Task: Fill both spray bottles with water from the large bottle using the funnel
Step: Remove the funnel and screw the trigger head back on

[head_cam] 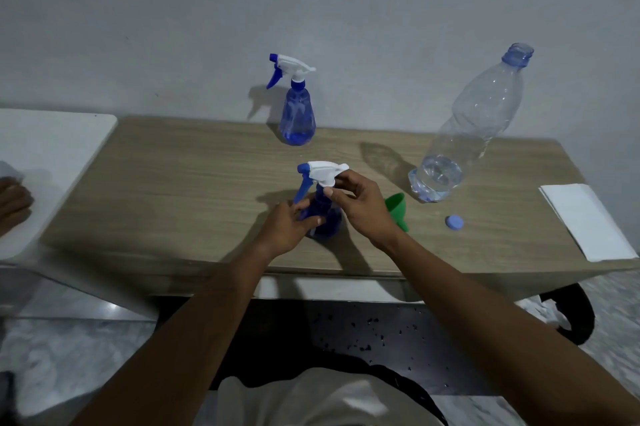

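Left hand (288, 225) grips the near bottle (327, 209), right hand (363, 203) pinches the spray head (323, 171): best twisted square on the threads, bottle upright.

No readable text, labels, brands, numbers or signs anywhere in view.
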`<state>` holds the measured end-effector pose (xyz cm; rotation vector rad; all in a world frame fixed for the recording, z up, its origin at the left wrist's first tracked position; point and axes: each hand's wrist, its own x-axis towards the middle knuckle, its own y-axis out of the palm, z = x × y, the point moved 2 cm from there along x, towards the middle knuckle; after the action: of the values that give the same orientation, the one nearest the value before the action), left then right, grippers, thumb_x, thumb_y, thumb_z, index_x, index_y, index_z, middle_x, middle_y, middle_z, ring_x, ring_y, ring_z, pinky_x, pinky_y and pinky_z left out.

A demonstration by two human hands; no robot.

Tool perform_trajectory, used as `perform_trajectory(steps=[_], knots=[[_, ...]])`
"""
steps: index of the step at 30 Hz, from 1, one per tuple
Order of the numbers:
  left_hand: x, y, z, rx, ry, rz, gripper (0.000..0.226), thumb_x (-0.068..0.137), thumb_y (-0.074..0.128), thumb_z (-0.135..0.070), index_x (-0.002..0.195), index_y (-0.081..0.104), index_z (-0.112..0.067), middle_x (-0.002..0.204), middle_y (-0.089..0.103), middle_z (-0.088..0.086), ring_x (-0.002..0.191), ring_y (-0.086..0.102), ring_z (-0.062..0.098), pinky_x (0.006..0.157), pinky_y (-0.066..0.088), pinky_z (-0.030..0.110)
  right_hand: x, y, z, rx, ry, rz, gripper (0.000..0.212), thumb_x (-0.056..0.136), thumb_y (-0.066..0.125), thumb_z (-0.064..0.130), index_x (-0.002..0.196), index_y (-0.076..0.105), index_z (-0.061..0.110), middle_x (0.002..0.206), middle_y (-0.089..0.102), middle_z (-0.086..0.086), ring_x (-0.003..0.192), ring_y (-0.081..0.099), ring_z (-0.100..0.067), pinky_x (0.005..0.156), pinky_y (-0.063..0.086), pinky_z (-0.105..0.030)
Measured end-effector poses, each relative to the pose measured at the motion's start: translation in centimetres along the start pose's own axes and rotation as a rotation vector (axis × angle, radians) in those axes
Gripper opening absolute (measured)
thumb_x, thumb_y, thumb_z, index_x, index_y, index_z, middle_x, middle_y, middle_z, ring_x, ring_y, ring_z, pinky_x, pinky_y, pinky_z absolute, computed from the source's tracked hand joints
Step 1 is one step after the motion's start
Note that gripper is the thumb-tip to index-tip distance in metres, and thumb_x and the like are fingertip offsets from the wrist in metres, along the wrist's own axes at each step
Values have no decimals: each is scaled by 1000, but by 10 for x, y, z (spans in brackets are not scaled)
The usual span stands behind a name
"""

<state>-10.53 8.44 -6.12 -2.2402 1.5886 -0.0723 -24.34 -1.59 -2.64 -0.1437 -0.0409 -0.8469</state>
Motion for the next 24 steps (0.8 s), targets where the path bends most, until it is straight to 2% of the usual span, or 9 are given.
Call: perform_trajectory(steps=[2,5,9,11,14,17,21,24], knots=[[-1,0,0,9,2,3,45,95,68,-11,139,60,-10,129,67,6,104,62,8,65,44,-2,0,0,1,-2,-4,-1,24,95,68,5,119,71,7,117,75,-7,115,69,-18,100,55,-37],[-2,-1,1,10,14,5,38,94,69,-8,131,65,-11,118,73,9,84,67,-7,71,48,6,-3,0,-2,1,-14,29,25,95,68,6,121,70,8,117,75,-7,115,69,-18,98,55,-33],[-4,-2,0,27,30,-3,37,94,69,-9,130,65,-14,106,75,9,73,64,-15,66,46,1,-5,-2,-7,29,-8,17,27,94,70,5,121,70,5,117,76,-11,112,70,-19,98,54,-33],[-4,-2,-2,36,34,-8,39,94,69,-11,132,64,-16,101,73,0,75,63,-16,66,44,0,-5,-2,-7,10,3,19,27,92,72,4,119,72,5,115,76,-10,110,71,-18,98,55,-34],[-5,-2,-5,48,42,4,43,93,70,-12,135,61,-19,107,69,-10,91,63,-7,68,43,-2,-4,-4,-11,-22,20,18,25,90,75,6,115,75,7,111,77,-10,109,71,-20,99,56,-40],[-5,-3,-5,57,44,11,45,93,70,-13,137,61,-19,109,70,-7,96,63,0,69,44,-2,-4,-3,-11,-32,34,7,23,89,76,6,112,76,7,110,78,-10,109,71,-25,99,56,-43],[-5,-4,-4,90,65,13,39,94,69,-12,132,66,-19,111,73,-6,92,64,-14,75,46,4,-3,-2,-9,-53,46,-32,28,83,82,6,110,76,9,104,77,-16,101,72,-21,95,58,-46],[-4,-5,-2,100,77,8,41,92,70,-12,132,66,-20,114,75,-4,102,67,-2,81,47,6,-2,2,-9,-61,57,-71,27,74,89,14,94,72,22,94,75,-15,89,71,-22,86,58,-51]])
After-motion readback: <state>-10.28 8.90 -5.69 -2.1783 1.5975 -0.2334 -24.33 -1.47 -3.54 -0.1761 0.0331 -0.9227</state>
